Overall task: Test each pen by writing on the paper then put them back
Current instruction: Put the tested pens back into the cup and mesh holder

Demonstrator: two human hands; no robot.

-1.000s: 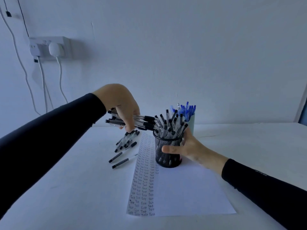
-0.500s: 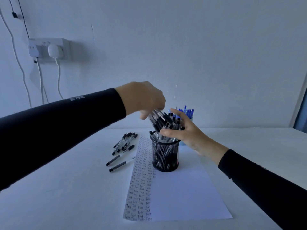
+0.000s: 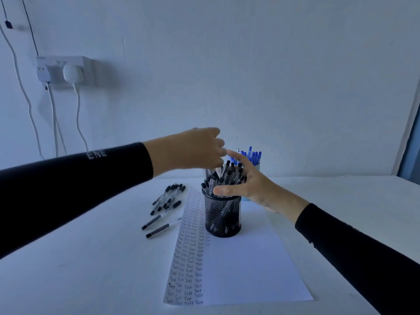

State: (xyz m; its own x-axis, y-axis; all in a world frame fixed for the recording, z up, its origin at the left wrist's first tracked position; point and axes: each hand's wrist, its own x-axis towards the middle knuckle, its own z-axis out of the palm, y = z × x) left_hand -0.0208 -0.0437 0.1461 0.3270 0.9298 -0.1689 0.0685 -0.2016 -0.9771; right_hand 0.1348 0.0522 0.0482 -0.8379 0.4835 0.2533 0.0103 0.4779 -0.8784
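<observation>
L hand (image 3: 193,151) hovers right over the black mesh pen cup (image 3: 223,215), knuckles up, fingers curled down toward the pen tops. The tips are hidden, so can't tell if they grip anything. R hand (image 3: 252,187) sits on the other side and wraps the bunch of black-capped pens (image 3: 227,176) standing in the cup. Its thumb lies across the front just above the rim, index finger stretched up behind, other fingers spread wide round the back. Pens lean all ways, caps up.

The cup stands on the far end of the paper (image 3: 250,269), beside cols of handwritten "Test" running down the sheet's left strip. On the table (image 3: 91,269), left of the paper, there's a loose pile of capped pens (image 3: 169,195), w/ two more pens (image 3: 158,231) lying apart, nearer the camera. Behind the R hand are blue pens (image 3: 252,154) in a pale cup, mostly hidden. Wall, top left: a double socket (image 3: 50,67) w/ a white plug (image 3: 71,73), cables hanging down.
</observation>
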